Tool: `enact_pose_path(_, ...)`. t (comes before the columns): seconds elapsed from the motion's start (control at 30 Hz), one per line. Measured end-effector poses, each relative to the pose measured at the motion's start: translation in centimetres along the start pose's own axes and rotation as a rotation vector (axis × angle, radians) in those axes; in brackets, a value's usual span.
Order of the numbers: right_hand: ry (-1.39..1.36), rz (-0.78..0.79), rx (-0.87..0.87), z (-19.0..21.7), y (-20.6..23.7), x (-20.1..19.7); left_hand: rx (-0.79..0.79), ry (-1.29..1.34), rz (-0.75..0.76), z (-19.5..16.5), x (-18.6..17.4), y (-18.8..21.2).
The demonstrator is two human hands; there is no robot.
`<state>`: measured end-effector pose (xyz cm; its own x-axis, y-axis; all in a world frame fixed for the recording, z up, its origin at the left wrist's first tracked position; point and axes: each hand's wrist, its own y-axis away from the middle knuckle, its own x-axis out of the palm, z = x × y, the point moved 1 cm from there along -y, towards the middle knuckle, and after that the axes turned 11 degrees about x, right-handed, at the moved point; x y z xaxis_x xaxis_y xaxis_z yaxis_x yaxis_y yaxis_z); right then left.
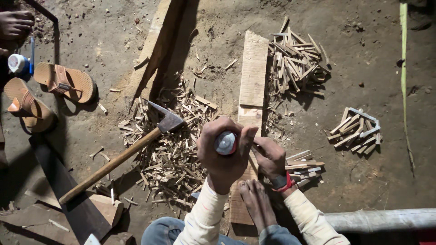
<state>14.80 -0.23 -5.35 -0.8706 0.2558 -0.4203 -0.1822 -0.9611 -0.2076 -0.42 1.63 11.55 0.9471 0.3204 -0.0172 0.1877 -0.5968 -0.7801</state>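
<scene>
Rough pale wooden plank [253,72], matt wood chips [172,154], dull metal axe head [167,119].

An axe [127,154] lies left of the plank [252,77], stick piles [297,61] to its right.

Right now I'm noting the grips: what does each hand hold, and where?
Left hand grips a tool handle around its top end. Right hand rests on the plank; what it pinches cannot be told.

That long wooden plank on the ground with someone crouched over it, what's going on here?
A person sits on dirt ground over the long pale wooden plank. The left hand grips a round-ended tool handle upright; the right hand rests on the plank beside it. A bare foot pins the plank's near end. A wooden-handled hatchet lies on a heap of wood splinters; cut sticks are piled to the right.
</scene>
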Motion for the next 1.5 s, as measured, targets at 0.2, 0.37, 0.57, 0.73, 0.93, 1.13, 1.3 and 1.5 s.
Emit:
enact_pose_path(0.2, 0.044, 0.012, -0.187, 0.2, 0.1, -0.3, 0.039, -0.001, 0.012, 0.3, 0.3, -0.5)
enact_pose_path(0.37, 0.102, 0.034, -0.15, 0.5, 0.1, -0.5, 0.012, 0.05, 0.037, 0.3, 0.6, -0.8)
enact_pose_path(0.57, 0.041, 0.061, -0.16, 0.5, 0.1, -0.5, 0.01, 0.069, 0.037, 0.4, 1.0, -1.0)
enact_pose_path(0.73, 0.063, 0.079, -0.13, 0.3, 0.3, -0.5, -0.016, 0.122, 0.03, 0.4, 1.3, -0.9)
enact_pose_path(0.93, 0.05, 0.106, -0.16, 0.1, 0.2, -0.7, -0.007, 0.108, 0.04, 0.2, 1.3, -1.1)
enact_pose_path(1.13, 0.071, 0.128, -0.176, -0.5, 0.6, -1.0, 0.023, 0.123, 0.083, -0.9, 1.2, -1.2)
enact_pose_path(1.3, 0.081, 0.08, -0.198, -1.0, 1.0, -0.5, 0.042, 0.113, 0.078, -0.7, 1.6, -0.9)
enact_pose_path(1.5, 0.05, 0.045, -0.159, -2.0, 1.2, -0.2, 0.008, 0.233, 0.111, -0.4, 2.0, 0.2)
